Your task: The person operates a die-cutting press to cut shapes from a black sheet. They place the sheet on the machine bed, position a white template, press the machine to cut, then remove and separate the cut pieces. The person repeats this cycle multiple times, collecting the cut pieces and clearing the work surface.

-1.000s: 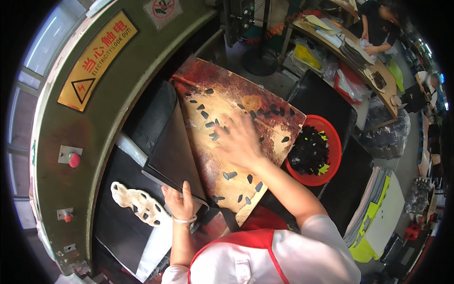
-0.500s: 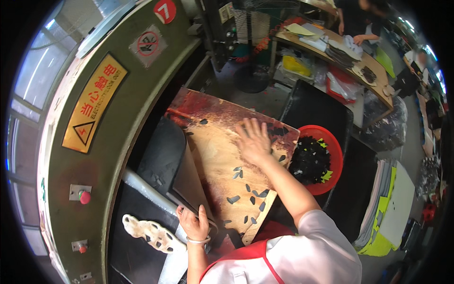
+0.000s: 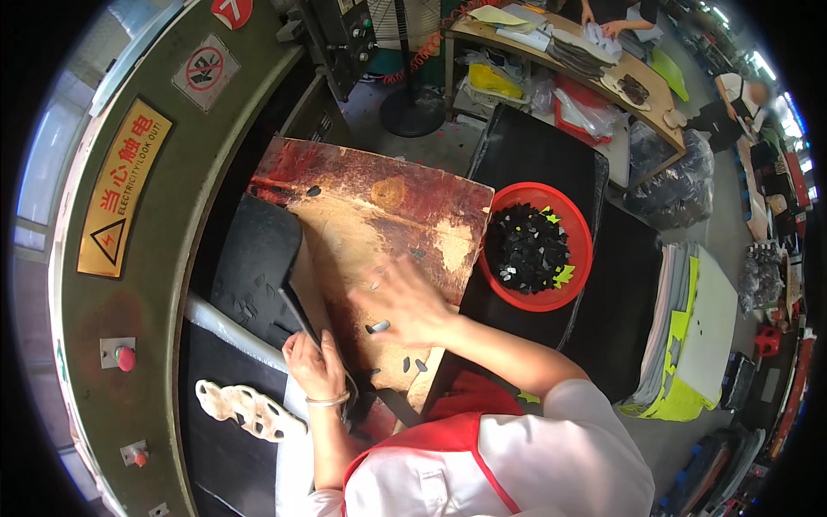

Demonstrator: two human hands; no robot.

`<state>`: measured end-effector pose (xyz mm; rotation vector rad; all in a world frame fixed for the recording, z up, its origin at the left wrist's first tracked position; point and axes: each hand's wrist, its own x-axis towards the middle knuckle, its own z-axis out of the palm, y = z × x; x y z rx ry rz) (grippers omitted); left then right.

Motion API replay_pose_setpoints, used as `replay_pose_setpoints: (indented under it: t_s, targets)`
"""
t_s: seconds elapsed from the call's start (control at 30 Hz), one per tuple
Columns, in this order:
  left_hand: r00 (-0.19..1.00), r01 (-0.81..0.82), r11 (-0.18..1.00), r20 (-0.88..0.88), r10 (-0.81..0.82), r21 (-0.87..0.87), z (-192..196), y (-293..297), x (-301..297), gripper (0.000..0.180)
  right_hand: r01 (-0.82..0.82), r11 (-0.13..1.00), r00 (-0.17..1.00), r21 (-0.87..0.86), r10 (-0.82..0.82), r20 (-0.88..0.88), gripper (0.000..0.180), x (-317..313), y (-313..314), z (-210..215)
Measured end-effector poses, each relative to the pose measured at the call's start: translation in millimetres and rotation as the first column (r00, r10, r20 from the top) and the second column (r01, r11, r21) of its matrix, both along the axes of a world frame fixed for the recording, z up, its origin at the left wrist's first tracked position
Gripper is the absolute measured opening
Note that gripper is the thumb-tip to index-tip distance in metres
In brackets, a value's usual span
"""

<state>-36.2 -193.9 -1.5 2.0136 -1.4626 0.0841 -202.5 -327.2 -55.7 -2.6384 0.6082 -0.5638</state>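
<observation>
My left hand is closed round the near edge of a black flexible sheet, which is folded up along the left side of a worn wooden board. Over the middle of the board is my right hand, its fingers stretched out and blurred by motion. Small dark leaf-shaped pieces lie beside and below this hand, and one sits near the board's far left corner. A cream-coloured openwork piece with several holes rests on a black surface left of my left hand.
Right of the board stands a red bowl of black and yellow-green scraps. Stacked sheets lie farther right. A green machine wall with red buttons runs along the left. At the far back, another person works at a wooden table.
My right hand has swept nearer and to the left across the board, and fewer dark pieces show there. My left hand has closed on the black sheet's edge. The view has shifted.
</observation>
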Motion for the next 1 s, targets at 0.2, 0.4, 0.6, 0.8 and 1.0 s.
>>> replay_pose_setpoints:
  t_s: [0.2,0.4,0.6,0.8,1.0]
  targets:
    - [0.998,-0.039,0.999,0.059,0.038,0.017,8.5,19.1,8.1,0.011,-0.252,0.948,0.929,-0.196,0.180,-0.323,0.050,16.5,-44.2,-16.4]
    - [1.000,0.008,0.999,0.007,-0.008,-0.051,6.8,19.4,8.0,0.012,0.542,0.811,0.838,-0.218,-0.504,0.210,0.019,-108.2,-112.7,-31.8]
    - [0.945,0.304,0.952,-0.131,-0.299,0.025,-1.5,-12.6,-35.7,0.012,0.849,0.402,0.304,0.343,-0.903,0.305,0.020,-212.7,-47.5,-48.8]
    - [0.801,0.509,0.854,-0.426,-0.421,0.113,-12.0,21.0,-78.5,0.019,0.612,0.564,0.438,0.554,-0.825,0.355,0.016,-132.1,-2.4,-12.5]
    - [0.582,0.301,0.948,-0.767,-0.271,-0.106,2.1,83.5,-97.7,0.021,-0.150,0.978,0.864,0.144,0.059,0.500,0.031,-18.6,63.0,49.9]
